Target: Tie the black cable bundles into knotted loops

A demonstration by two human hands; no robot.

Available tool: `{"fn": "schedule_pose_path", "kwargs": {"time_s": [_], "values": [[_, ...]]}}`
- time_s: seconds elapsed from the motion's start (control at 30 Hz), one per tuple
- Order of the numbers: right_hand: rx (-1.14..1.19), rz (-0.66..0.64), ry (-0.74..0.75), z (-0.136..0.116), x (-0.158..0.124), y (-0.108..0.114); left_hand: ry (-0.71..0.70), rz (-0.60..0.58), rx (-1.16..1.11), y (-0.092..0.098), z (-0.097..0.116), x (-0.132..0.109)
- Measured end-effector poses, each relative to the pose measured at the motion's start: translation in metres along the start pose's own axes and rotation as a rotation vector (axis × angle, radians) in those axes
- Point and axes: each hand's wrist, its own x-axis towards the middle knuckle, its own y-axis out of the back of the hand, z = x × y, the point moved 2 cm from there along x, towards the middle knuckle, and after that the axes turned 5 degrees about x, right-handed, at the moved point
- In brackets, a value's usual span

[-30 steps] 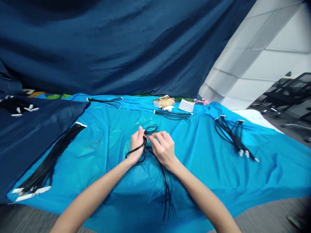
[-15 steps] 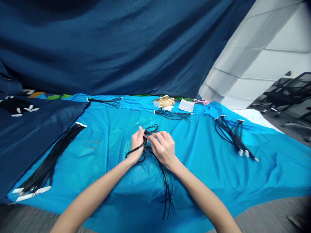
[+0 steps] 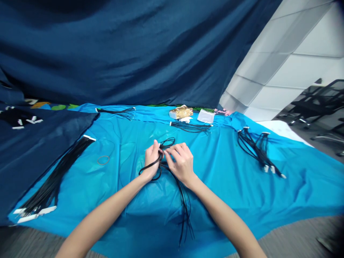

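Observation:
A looped bundle of black cables is between my two hands, above the middle of the blue cloth. My left hand is closed around the bundle, thumb up, and a dark loop runs across its wrist side. A small white bit, perhaps a connector, shows by the thumb. My right hand pinches at the bundle from the right, with thumb and forefinger together; exactly which strand they hold is hidden. Smaller loops stick out above the hands, and loose cable ends hang down over the cloth's front below the right hand.
On the blue cloth lie black cable bundles with white connectors at left, at right and at the back. A thin brown ring lies left of my hands. A gold tissue pack and a white packet sit behind.
My right fingers have shifted very slightly against the cable bundle. The left hand and everything else look the same.

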Motion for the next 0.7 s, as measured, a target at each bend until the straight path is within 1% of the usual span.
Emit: {"fn": "schedule_pose_path", "kwargs": {"time_s": [0.13,0.23,0.43,0.7], "values": [[0.113,0.026,-0.133,0.001,0.0004,0.0008,0.0,-0.001,0.009,-0.0002,0.0007,-0.0002],[0.135,0.031,-0.178,0.0005,0.0,0.0005,-0.002,-0.003,0.015,-0.0001,-0.0002,-0.0001],[0.116,0.044,-0.179,-0.0017,-0.0007,-0.0012,-0.011,0.007,0.005,-0.0015,0.001,-0.0017],[0.115,0.052,-0.158,-0.0043,-0.0022,-0.0027,0.003,-0.018,-0.056,-0.004,0.0015,-0.0052]]}}
